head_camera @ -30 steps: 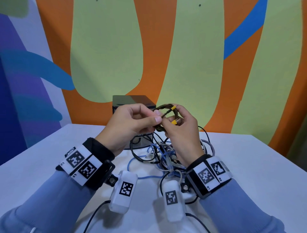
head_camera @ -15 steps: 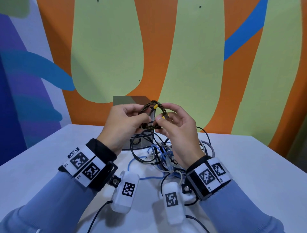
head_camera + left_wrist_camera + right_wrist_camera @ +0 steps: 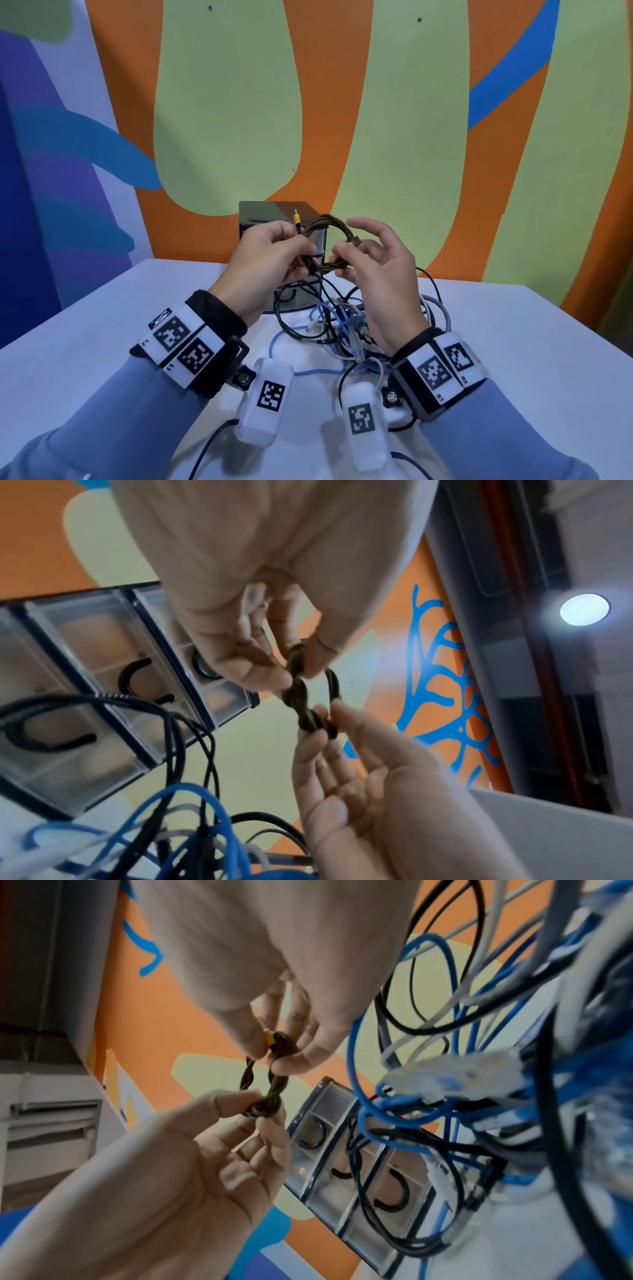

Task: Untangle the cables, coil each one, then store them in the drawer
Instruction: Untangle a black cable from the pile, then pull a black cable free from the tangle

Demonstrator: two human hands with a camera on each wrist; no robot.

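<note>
A short brown braided cable (image 3: 337,236) wound into a small coil hangs in the air between my hands, in front of the drawer unit (image 3: 270,210). My left hand (image 3: 303,255) pinches the coil's left side, and a yellow plug (image 3: 297,219) sticks up above its fingers. My right hand (image 3: 342,251) pinches the right side with thumb and forefinger at the other yellow plug (image 3: 268,1039), its other fingers spread. The left wrist view shows the coil (image 3: 301,696) edge-on, held at both ends. Beneath the hands, on the table, lies the tangle of cables (image 3: 337,325).
The tangle holds blue, black and white cables. The small drawer unit (image 3: 342,1177) has clear fronts with black handles, and black cable loops hang before it. A painted wall stands close behind. White packs (image 3: 265,394) and black leads trail from my wrists over the white table (image 3: 102,325).
The coil has been turned in my fingers: one yellow plug now stands up by my left hand. My right hand's outer fingers have spread open. Both hands stay in about the same place.
</note>
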